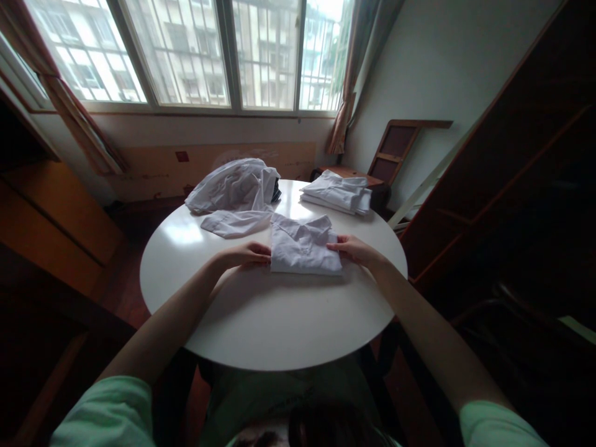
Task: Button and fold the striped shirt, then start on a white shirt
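A folded white shirt [305, 251] lies on the round white table [279, 329], its collar toward the window. My left hand [254, 253] is closed on the shirt's left edge, fingers pressed together. At the opposite edge, my right hand [347, 245] grips the fabric, with the thumb on top and the other fingers partly hidden. Behind and to the right is a stack of folded white shirts [335, 191]. A rumpled heap of white shirts [235, 186] sits at the back left, and a loose sleeve [237, 223] reaches toward the folded shirt.
Beyond the table are a barred window [265, 56], curtains and a cardboard panel [162, 167] against the wall. A wooden chair [395, 146] stands at the back right. Dark wooden furniture [488, 180] rises on the right, with a cabinet [51, 217] at the left.
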Demonstrator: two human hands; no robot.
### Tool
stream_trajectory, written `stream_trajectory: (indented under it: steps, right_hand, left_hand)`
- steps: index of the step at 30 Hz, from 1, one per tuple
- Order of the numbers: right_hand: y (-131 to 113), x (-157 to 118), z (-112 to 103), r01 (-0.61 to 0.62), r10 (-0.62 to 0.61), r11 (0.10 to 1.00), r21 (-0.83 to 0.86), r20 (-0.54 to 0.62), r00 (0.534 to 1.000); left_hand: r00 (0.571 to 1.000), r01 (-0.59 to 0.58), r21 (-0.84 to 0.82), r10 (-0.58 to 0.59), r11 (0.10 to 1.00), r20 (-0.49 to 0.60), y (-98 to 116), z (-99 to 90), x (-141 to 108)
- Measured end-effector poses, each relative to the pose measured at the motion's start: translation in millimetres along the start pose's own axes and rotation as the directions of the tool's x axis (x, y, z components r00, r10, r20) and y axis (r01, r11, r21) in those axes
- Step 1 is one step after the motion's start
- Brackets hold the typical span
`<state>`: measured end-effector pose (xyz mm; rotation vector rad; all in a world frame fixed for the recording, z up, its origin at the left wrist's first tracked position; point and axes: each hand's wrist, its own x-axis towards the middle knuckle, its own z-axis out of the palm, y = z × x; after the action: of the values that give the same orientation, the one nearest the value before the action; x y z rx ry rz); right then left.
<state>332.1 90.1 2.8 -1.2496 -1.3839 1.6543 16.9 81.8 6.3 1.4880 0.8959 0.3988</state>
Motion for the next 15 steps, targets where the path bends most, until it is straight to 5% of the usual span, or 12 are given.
stream_trajectory:
  steps: [15]
  right_hand:
    - [-3.3, -2.5, 3.2, -0.021, 0.022, 0.999, 0.028, -0.030, 0.999]
  left_hand:
    - [0.998, -0.029, 0.149, 0.019, 0.988, 0.062, 3.1, -0.9, -0.5]
